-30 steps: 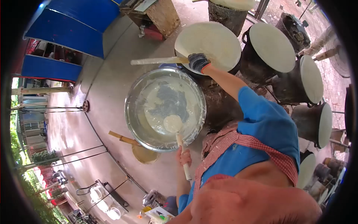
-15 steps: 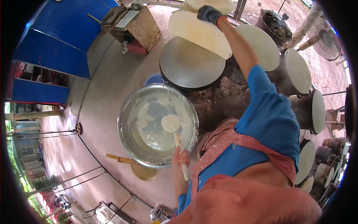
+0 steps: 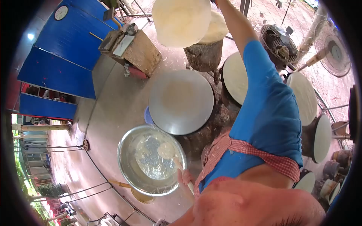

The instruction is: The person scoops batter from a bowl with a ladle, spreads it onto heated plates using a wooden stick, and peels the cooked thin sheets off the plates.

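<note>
Near the apron, my left hand [image 3: 184, 177] is closed round the pale handle of a ladle. The round head of the ladle [image 3: 166, 150] sits in white batter inside a wide metal basin [image 3: 124, 165]. My right arm reaches up to the top edge, where only a sliver of my dark-gloved right hand [image 3: 214, 2] shows; its fingers are out of frame. Beside it a large thin round pancake [image 3: 181, 22] hangs in the air, partly over another pale round sheet [image 3: 217, 28] on a drum-like stand. A round griddle [image 3: 181, 101] beyond the basin has a bare, brownish centre.
More round griddles with pale sheets [image 3: 237, 77] [image 3: 301, 98] [image 3: 322, 139] curve round my right side. A wooden box [image 3: 143, 54] stands past the bare griddle. A second scoop [image 3: 141, 195] lies by the basin. A fan [image 3: 333, 52] is at far right.
My right hand has carried the pancake away from the griddle, up to the frame's top edge, and the griddle is fully uncovered. The view has shifted. My left hand still holds the ladle in the basin.
</note>
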`<state>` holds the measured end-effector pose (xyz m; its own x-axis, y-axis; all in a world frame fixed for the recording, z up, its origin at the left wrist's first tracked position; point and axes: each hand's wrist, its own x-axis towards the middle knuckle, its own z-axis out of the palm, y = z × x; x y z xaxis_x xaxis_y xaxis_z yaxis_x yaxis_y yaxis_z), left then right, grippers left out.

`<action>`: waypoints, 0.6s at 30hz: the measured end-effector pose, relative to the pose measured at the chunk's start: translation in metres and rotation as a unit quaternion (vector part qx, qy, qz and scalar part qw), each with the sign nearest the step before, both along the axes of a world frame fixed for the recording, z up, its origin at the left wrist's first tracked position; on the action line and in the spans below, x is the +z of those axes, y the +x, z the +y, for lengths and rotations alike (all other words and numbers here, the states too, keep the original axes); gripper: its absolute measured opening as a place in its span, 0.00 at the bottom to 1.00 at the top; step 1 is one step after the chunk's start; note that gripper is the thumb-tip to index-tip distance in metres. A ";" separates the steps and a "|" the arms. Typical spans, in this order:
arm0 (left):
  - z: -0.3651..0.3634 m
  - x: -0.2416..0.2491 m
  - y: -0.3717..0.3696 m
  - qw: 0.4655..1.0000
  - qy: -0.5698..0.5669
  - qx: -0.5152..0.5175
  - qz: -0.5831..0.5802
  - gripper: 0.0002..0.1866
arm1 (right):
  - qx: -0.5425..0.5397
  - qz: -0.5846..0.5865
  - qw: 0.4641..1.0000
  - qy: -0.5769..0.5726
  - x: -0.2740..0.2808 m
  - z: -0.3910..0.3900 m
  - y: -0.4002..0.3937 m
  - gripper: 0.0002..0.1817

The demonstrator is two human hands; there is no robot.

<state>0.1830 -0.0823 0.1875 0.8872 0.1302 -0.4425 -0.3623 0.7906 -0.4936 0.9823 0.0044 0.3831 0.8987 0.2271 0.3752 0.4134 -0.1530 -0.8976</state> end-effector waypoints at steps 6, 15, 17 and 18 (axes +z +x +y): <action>-0.015 0.029 0.056 0.996 0.004 0.068 0.049 0.17 | -0.123 0.302 0.929 0.175 -0.194 -0.022 0.088 0.16; -0.029 0.086 0.117 0.974 -0.037 0.195 0.106 0.19 | -0.308 0.349 0.879 -0.102 -0.313 -0.025 0.072 0.24; -0.028 0.065 0.100 0.976 -0.020 0.184 0.117 0.19 | -0.330 0.223 0.889 -0.226 -0.306 -0.040 0.062 0.32; -0.024 0.026 0.080 0.979 0.014 0.178 0.095 0.19 | -0.338 0.164 0.885 -0.274 -0.297 -0.049 0.055 0.36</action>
